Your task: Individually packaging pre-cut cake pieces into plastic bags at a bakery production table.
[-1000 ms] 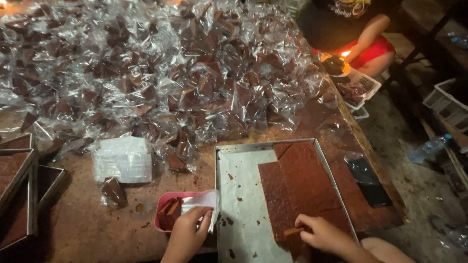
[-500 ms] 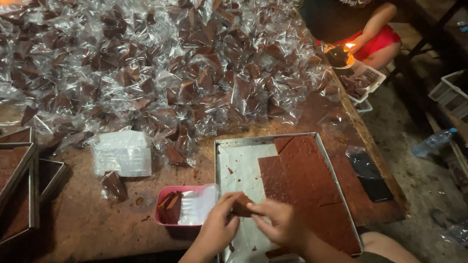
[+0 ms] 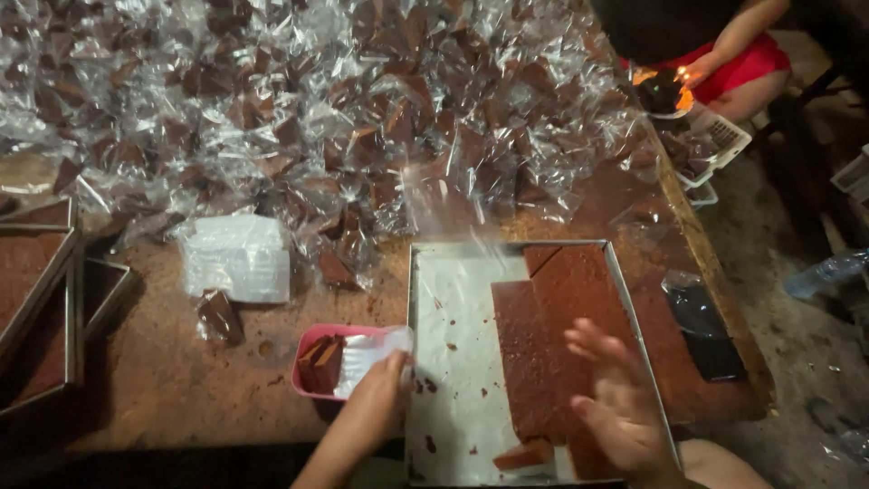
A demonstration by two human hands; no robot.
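Head view, looking down on a worn brown counter (image 3: 163, 380). Left hand (image 3: 385, 385) at near centre, fingers curled onto a clear wrapper sheet at the right edge of a small pink tray (image 3: 312, 340); exact pinch hidden by the hand itself, so I cannot tell how firmly it grips. Pink tray holds a few brown cut pieces (image 3: 321, 362) on its left side and clear wrappers (image 3: 367, 353) on its right. Right hand (image 3: 615, 398) hovers above the near right part of a large metal baking tray (image 3: 416, 299), fingers spread and blurred, holding nothing visible. Baking tray lined with pale paper; a brown slab (image 3: 561, 326) fills its right half, cut into long strips, left half bare but for crumbs. One small loose brown piece (image 3: 525, 455) lies at the near edge of the tray, just left of the right hand. Far half of the counter is covered by a dense heap of wrapped pieces (image 3: 362, 109) in clear crinkled film. White stack of folded wrappers (image 3: 235, 258) sits left of the baking tray, with a single wrapped piece (image 3: 219, 315) just near of it. Stacked metal trays (image 3: 41, 299) with brown slabs at far left edge. At far right, another person's hand (image 3: 701, 68) beside a small flame (image 3: 674, 81), and a white basket (image 3: 715, 145) just near of it.
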